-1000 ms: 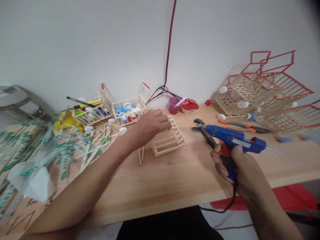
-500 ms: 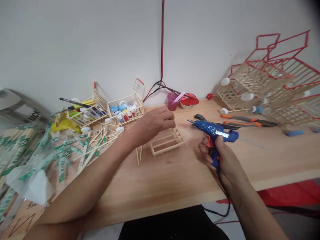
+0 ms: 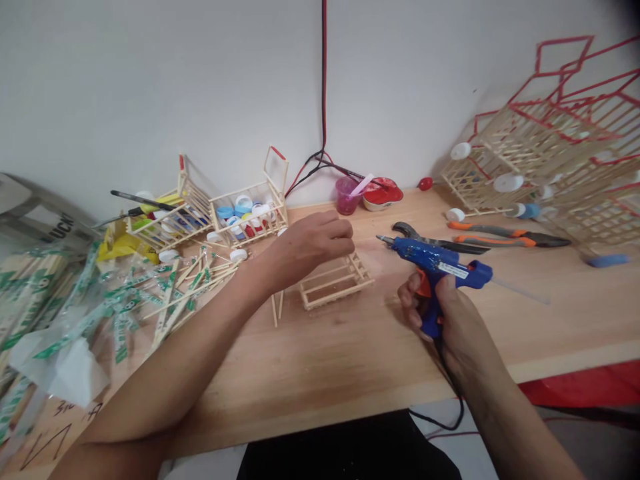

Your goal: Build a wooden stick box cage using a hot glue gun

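Glue gun's drifted a little to the right since the last shot, while the left hand (image 3: 310, 250) has barely shifted. That hand hangs just above the far end of the stick frame (image 3: 335, 283), fingers (image 3: 333, 230) bunched together with the thumb tucked in. Can't tell if they're pinching something tiny. The right hand (image 3: 450, 320) has its fingers (image 3: 410, 300) wrapped round the grip of the blue glue gun (image 3: 435, 263), nozzle pointing left, not touching anything. The frame sits on the wooden table (image 3: 350, 373) between the hands, with two loose sticks (image 3: 276, 310) just beside it under the left wrist. Feels like the gluing stage of the stick build, so the next move calls for a dab on a joint and a steady hold on the stick. Pliers (image 3: 440, 244) lie just past the nozzle, and stick racks (image 3: 250, 213) full of bottle caps sit further back.
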`<move>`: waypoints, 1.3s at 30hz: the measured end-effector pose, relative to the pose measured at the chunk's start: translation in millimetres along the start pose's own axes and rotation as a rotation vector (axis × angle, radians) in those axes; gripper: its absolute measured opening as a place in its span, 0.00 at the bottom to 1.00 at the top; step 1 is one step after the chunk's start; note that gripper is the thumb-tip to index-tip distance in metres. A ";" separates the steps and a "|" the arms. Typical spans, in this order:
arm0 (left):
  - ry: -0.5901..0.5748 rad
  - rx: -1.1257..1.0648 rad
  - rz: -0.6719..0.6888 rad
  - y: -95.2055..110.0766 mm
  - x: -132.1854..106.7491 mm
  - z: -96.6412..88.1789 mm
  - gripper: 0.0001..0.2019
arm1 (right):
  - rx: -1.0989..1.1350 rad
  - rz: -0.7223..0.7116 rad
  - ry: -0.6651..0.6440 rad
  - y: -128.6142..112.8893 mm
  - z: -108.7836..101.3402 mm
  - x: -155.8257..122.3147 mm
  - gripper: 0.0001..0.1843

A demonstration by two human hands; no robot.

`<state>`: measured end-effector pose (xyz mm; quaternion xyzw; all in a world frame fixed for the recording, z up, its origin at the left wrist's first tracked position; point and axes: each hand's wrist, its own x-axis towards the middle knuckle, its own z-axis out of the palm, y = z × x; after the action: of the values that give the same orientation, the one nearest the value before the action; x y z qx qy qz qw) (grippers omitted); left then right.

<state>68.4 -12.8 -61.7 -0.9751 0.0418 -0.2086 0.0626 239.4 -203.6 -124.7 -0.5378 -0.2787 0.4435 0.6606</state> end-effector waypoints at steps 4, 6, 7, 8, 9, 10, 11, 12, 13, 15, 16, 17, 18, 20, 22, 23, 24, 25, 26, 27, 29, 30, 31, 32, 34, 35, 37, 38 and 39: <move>0.001 0.001 0.003 -0.3 0.3 0.6 0.18 | 0.008 0.007 -0.009 0.4 0.1 -0.5 0.29; 0.001 0.005 0.004 -0.3 0.2 0.8 0.17 | 0.014 0.011 -0.006 0.6 -0.1 -0.3 0.29; 0.002 0.009 0.004 -0.3 0.1 0.7 0.17 | 0.017 0.013 -0.004 0.7 -0.2 -0.1 0.29; 0.004 0.014 0.006 -0.1 0.1 0.5 0.17 | 0.018 0.015 -0.003 0.9 -0.3 0.0 0.29; 0.004 0.019 0.010 0.0 0.0 0.2 0.17 | 0.020 0.017 -0.005 1.1 -0.4 0.1 0.29; 0.003 0.024 0.014 0.3 0.1 -0.3 0.17 | 0.019 0.018 -0.007 1.3 -0.5 0.2 0.29; 0.003 0.029 0.019 0.7 0.2 -1.0 0.17 | 0.016 0.020 -0.009 1.5 -0.5 0.4 0.30; 0.003 0.034 0.026 1.2 0.4 -1.8 0.16 | 0.015 0.021 -0.011 1.7 -0.4 0.6 0.30; 0.002 0.037 0.032 1.7 0.6 -2.7 0.16 | 0.013 0.022 -0.010 1.9 -0.2 0.9 0.30; 0.004 0.038 0.043 2.7 1.1 -4.2 0.14 | 0.012 0.028 -0.005 2.4 0.2 1.5 0.30; 0.006 0.037 0.048 3.1 1.3 -4.8 0.13 | 0.014 0.029 -0.005 2.6 0.4 1.7 0.29; 0.009 0.037 0.052 3.5 1.5 -5.2 0.13 | 0.017 0.027 -0.007 2.7 0.4 1.7 0.29; 0.010 0.039 0.054 3.7 1.6 -5.3 0.13 | 0.018 0.028 -0.009 2.7 0.4 1.5 0.29; 0.009 0.045 0.055 3.9 1.6 -5.3 0.13 | 0.018 0.034 -0.014 2.5 -0.1 0.6 0.29; -0.002 0.053 0.048 3.7 1.7 -5.0 0.13 | 0.019 0.042 -0.020 2.0 -0.6 -0.6 0.29; -0.010 0.056 0.046 3.6 1.7 -4.8 0.13 | 0.017 0.043 -0.023 1.7 -0.8 -1.2 0.28; -0.016 0.057 0.043 3.4 1.8 -4.8 0.13 | 0.015 0.042 -0.026 1.5 -0.9 -1.6 0.27; -0.018 0.058 0.042 3.3 1.9 -4.7 0.13 | 0.013 0.040 -0.026 1.4 -1.1 -1.9 0.27; -0.018 0.056 0.041 3.2 2.0 -4.7 0.13 | 0.010 0.039 -0.022 1.4 -1.2 -2.0 0.26; -0.017 0.053 0.043 3.1 2.2 -4.8 0.13 | 0.008 0.040 -0.015 1.5 -1.4 -2.0 0.26; -0.017 0.047 0.044 3.2 2.5 -4.9 0.12 | 0.009 0.044 -0.009 1.9 -1.7 -1.8 0.26; -0.019 0.047 0.044 3.3 2.7 -5.0 0.12 | 0.011 0.045 -0.011 2.1 -1.8 -1.6 0.26; -0.022 0.047 0.044 3.4 2.8 -5.1 0.12 | 0.012 0.045 -0.015 2.2 -1.8 -1.5 0.26; -0.023 0.047 0.044 3.6 2.9 -5.2 0.12 | 0.014 0.044 -0.020 2.3 -1.8 -1.5 0.26; -0.028 0.049 0.041 3.9 3.0 -5.3 0.12 | 0.015 0.043 -0.029 2.2 -1.7 -1.6 0.27; -0.032 0.052 0.042 4.1 3.0 -5.3 0.13 | 0.016 0.044 -0.033 2.1 -1.6 -1.7 0.27; -0.043 0.066 0.047 4.3 3.0 -5.3 0.13 | 0.014 0.045 -0.037 1.9 -1.6 -2.0 0.27; -0.049 0.074 0.049 4.4 3.1 -5.3 0.13 | 0.013 0.045 -0.036 1.9 -1.7 -2.2 0.27; -0.053 0.081 0.052 4.4 3.1 -5.3 0.13 | 0.012 0.043 -0.031 1.8 -1.8 -2.2 0.27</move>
<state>68.8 -18.0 -56.3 -0.9756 0.0567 -0.1824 0.1086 239.3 -206.4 -126.7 -0.5327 -0.2745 0.4673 0.6500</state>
